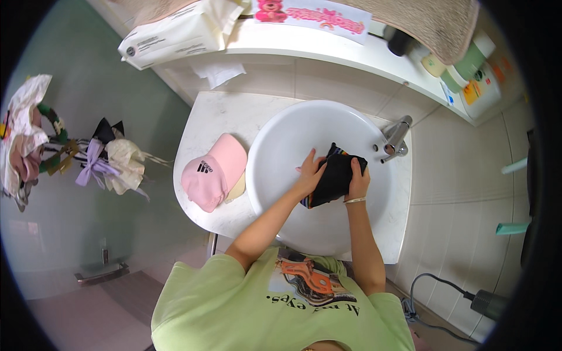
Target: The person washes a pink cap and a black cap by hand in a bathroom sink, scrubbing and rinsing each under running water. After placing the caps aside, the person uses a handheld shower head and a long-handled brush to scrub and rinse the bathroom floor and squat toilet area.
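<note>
A black fabric item (336, 180) with rainbow-striped edging is held over the white round washbasin (281, 145). My left hand (311, 172) grips its left side, thumb and fingers spread around the cloth. On the right side, my right hand (359, 179) holds the other edge, with a bracelet at the wrist. Parts of the fingers are hidden behind the cloth. At the basin's upper right stands a chrome faucet (396, 138); no water is seen running from it. A pink Adidas baseball cap (215, 171) lies on the marble-look counter (232, 105) left of the basin.
Above runs a white shelf (290, 41) with a wipes pack (175, 37), a towel (417, 19) and several bottles (472, 61). Hair accessories (101, 162) hang at left by a glass panel. A corded hair dryer (489, 304) is at lower right.
</note>
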{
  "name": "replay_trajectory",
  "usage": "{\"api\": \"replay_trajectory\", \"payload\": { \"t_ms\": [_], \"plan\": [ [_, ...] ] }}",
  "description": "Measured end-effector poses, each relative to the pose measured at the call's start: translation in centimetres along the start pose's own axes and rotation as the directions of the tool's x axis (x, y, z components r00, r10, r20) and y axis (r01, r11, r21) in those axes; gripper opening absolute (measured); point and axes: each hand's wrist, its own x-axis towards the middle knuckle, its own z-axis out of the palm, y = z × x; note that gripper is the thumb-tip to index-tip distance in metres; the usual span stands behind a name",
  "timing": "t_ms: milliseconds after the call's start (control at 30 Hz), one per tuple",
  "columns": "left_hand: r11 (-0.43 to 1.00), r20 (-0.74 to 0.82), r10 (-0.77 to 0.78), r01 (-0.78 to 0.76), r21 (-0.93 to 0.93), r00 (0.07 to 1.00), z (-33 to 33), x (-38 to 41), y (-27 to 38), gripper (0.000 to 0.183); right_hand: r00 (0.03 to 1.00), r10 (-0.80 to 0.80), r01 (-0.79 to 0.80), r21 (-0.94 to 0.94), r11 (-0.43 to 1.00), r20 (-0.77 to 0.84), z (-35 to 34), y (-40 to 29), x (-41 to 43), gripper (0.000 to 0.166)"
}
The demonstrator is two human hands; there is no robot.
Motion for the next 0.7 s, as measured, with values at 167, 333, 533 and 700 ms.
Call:
{"api": "replay_trajectory", "payload": {
  "t_ms": [167, 333, 533, 700],
  "plan": [
    [0.111, 0.47, -0.296, 0.519, -0.848, 0.831, -2.3, -1.9, 5.9, 0.052, 0.875, -0.456, 0.479, -0.424, 0.768, 0.164, 2.3, -1.7, -2.0, 0.013],
    [0.27, 0.362, -0.355, 0.465, -0.843, 0.862, -0.6, -1.0, 5.6, 0.049, 0.672, -0.639, 0.724, -0.515, 0.46, 0.374, 4.5, -2.5, -3.5, 0.021],
    [0.155, 0.301, -0.222, 0.339, -0.928, 0.927, 0.7, -2.0, 7.5, 0.052, 0.67, -0.597, 0.74, -0.465, 0.487, 0.441, 5.0, -3.9, -2.8, 0.024],
    [0.542, 0.201, -0.185, 0.27, -0.796, 0.962, 0.4, -1.4, 6.3, 0.052, 0.744, -0.566, 0.667, -0.35, 0.658, 0.355, 5.1, -4.7, -2.8, 0.023]
  ]
}}
